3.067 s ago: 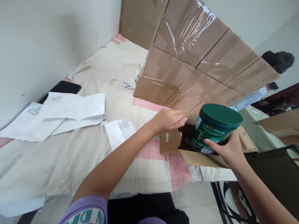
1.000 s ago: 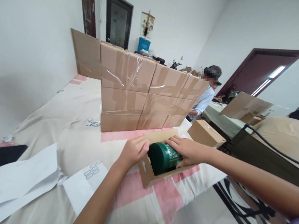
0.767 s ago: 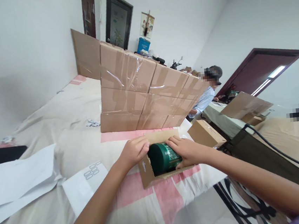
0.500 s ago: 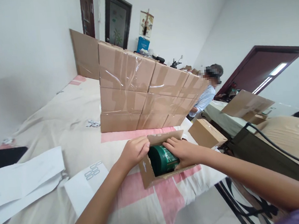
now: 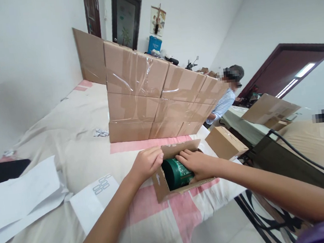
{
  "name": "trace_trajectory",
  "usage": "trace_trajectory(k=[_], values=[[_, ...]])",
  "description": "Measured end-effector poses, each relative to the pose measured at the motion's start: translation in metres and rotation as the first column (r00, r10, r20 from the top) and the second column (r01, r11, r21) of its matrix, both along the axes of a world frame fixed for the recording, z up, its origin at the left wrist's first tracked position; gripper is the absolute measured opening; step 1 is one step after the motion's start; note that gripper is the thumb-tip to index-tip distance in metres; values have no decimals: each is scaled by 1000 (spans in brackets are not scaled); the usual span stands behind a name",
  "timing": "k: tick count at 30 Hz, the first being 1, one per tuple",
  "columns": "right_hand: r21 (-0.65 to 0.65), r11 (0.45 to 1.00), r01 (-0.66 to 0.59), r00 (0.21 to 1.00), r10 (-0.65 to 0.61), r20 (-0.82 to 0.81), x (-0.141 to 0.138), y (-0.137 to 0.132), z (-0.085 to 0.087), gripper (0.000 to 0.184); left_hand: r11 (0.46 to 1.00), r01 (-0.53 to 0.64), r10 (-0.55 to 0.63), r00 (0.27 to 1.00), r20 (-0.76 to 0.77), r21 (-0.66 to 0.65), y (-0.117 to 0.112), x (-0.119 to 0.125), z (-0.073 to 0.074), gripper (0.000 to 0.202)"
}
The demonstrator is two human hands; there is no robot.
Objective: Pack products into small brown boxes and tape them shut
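A small cardboard box with its top open lies near the edge of the cloth-covered surface. Inside it, on its side, is a green cylindrical container with pale printing; its near-left end looks dark. My left hand is closed, its curled fingers on the box's upper left corner beside the raised flap. Fingers of my right hand wrap over the right part of the container, reaching into the box. The far end of the container is hidden under that hand.
Stacked, taped cartons stand just beyond the box. A closed carton sits at right, and a person in a light blue shirt is behind it. White paper sheets and a printed white sheet lie at left.
Both hands keep their places on the box and the container. The view has shifted slightly, and the paper at far left has moved a little.
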State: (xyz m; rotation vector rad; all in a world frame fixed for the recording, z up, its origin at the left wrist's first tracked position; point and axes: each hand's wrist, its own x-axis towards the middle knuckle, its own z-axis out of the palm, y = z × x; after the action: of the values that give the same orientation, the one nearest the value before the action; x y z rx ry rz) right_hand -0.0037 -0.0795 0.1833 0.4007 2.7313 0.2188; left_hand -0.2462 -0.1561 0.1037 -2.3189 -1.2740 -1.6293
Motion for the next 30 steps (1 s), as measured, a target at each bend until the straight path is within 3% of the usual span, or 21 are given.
trace_trajectory(k=[7, 24, 30], values=[[22, 999, -26, 998, 25, 58, -2, -1, -2, 93, 1000, 8, -8, 1000, 1, -4, -1, 0, 2, 36], [28, 1000, -4, 1000, 3, 17, 1, 1, -12, 97, 1000, 30, -30, 1000, 8, 11, -1, 0, 0, 35], [51, 999, 1, 1000, 0, -12, 2, 2, -13, 89, 999, 36, -36, 999, 11, -2, -1, -1, -1, 35]])
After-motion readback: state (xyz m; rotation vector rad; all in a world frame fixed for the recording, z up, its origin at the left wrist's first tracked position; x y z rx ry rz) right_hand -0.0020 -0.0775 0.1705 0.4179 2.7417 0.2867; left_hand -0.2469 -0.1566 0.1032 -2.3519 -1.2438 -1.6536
